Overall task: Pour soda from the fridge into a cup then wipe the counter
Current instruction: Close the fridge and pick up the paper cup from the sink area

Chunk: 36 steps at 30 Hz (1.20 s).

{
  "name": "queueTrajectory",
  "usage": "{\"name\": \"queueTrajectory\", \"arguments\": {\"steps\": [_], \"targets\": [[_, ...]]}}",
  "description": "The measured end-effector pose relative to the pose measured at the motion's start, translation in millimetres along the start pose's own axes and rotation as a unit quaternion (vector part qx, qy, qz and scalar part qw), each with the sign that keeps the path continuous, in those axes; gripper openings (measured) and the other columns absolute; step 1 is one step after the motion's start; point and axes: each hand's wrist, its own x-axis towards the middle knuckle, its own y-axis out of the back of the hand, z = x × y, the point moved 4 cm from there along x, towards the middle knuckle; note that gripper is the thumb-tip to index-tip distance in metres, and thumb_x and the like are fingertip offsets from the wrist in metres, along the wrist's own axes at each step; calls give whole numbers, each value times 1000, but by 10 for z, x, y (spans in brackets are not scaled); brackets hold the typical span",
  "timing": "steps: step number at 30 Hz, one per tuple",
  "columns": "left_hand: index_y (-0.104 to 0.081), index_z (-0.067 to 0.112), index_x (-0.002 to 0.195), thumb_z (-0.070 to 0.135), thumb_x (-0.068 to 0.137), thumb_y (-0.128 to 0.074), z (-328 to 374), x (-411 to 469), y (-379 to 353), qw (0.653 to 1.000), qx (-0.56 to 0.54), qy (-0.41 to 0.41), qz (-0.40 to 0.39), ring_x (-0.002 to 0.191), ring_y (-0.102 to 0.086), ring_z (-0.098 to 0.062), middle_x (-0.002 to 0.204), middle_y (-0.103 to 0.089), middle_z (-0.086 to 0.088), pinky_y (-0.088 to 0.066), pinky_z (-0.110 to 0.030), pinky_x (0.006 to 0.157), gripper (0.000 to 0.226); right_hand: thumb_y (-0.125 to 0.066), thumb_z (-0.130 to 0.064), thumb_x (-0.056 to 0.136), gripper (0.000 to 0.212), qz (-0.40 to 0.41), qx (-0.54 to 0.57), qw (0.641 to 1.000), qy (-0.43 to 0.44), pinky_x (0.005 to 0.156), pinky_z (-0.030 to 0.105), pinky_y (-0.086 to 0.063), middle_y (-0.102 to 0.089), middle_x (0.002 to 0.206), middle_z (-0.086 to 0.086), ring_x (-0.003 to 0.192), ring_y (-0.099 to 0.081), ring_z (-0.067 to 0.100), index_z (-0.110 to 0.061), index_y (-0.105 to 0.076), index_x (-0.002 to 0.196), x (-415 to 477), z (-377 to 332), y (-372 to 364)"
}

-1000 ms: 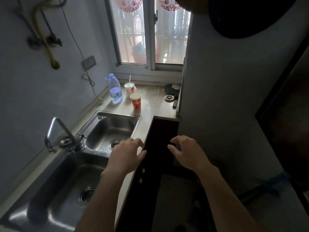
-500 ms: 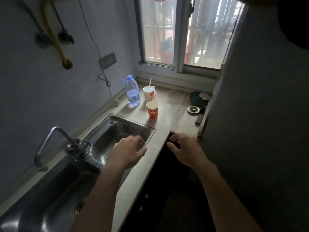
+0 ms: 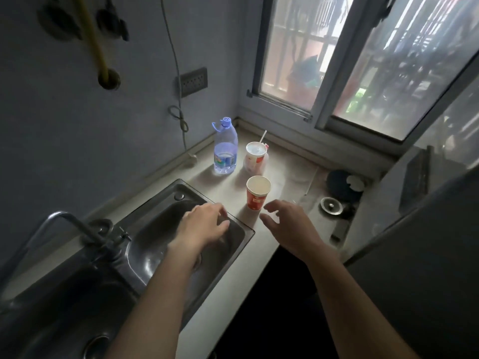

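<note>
red paper cup (image 3: 257,193) upright, bottle (image 3: 225,151) part-filled

A double steel sink (image 3: 155,237) with a bent tap (image 3: 77,225) sits below a grey wall. Beyond it stand a part-filled water bottle (image 3: 225,149) and, just beside it, a lidded drink (image 3: 255,156) with a straw. A socket (image 3: 194,81), a knotted cable (image 3: 178,117) and a yellow hose (image 3: 93,40) are on the wall. A metal disc (image 3: 331,206) lies under the window (image 3: 363,60).

You are getting no readable text: red paper cup (image 3: 257,194) showing pale print patch, water bottle (image 3: 225,151) wearing blue-green label, both blurring past reading.
</note>
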Motion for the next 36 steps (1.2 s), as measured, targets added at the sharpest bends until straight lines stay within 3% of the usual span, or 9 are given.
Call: {"name": "queueTrajectory", "arguments": {"steps": [6, 11, 16, 18, 21, 24, 30, 32, 36], "targets": [[-61, 31, 107, 42, 88, -55, -71, 668, -291, 998, 45, 15, -49, 106, -59, -21, 111, -63, 5, -46, -39, 92, 23, -63, -43, 90, 29, -50, 9, 999, -15, 85, 37, -52, -69, 110, -3, 99, -64, 19, -23, -66, 111, 496, 452, -414], [-60, 30, 106, 41, 89, -53, -49, 1131, -635, 995, 57, 44, -67, 106, -57, -22, 111, -63, 5, -43, -37, 91, 21, -67, -56, 83, 74, -120, -5, 988, -92, 99, 37, -45, -55, 134, 8, 123, -52, 24, -10, -46, 138, 995, 948, -862], [-60, 29, 109, 43, 90, -53, -8, 1403, -845, 992, 36, 77, -96, 108, -57, -23, 112, -63, 5, -44, -40, 94, 24, -90, -44, 62, 115, -50, 191, 965, -174, 114, 33, -31, -39, 149, 13, 138, -37, 24, -4, -27, 149, 1414, 1238, -1110], [-60, 29, 110, 42, 91, -53, -54, 1450, -896, 989, 41, 91, -110, 108, -56, -22, 113, -62, 5, -43, -40, 95, 24, -93, -37, 58, 120, -38, 226, 959, -169, 114, 22, -23, -34, 152, 10, 141, -30, 20, -5, -24, 151, 1567, 1293, -1190], [-60, 29, 111, 43, 92, -52, -143, 1496, -938, 986, 47, 108, -115, 108, -56, -22, 113, -62, 4, -43, -39, 95, 25, -94, -32, 56, 120, -14, 278, 947, -158, 109, 14, -19, -33, 152, 6, 141, -30, 16, -10, -25, 151, 1733, 1328, -1307], [-60, 29, 111, 42, 92, -52, -182, 1529, -960, 985, 45, 121, -112, 107, -56, -22, 113, -62, 4, -44, -38, 94, 24, -89, -48, 46, 123, -6, 332, 930, -158, 114, 27, -31, -40, 149, 1, 138, -38, 13, -18, -29, 149, 1810, 1348, -1417], [-56, 28, 117, 40, 92, -53, -153, 1573, -934, 986, 30, 127, -100, 108, -56, -22, 115, -61, 4, -43, -38, 95, 28, -92, -35, 60, 71, -6, 355, 924, -145, 77, 9, -46, -65, 108, -13, 101, -62, 9, -30, -53, 119, 1919, 1306, -1408], [-52, 28, 124, 39, 91, -56, -131, 1569, -855, 989, 5, 126, -77, 110, -56, -22, 118, -61, 5, -44, -39, 95, 34, -93, -34, 61, 68, -8, 389, 912, -128, 76, 27, -56, -67, 105, -8, 96, -65, 12, -31, -53, 115, 1953, 1213, -1359], [-36, 30, 141, 35, 89, -65, -25, 1569, -607, 991, -80, 107, -4, 120, -53, -21, 135, -52, 5, -46, -41, 97, 60, -91, -18, 64, 65, -27, 427, 902, -60, 70, 12, -49, -67, 106, -10, 93, -64, -2, -20, -54, 118, 2012, 881, -1095]]}}
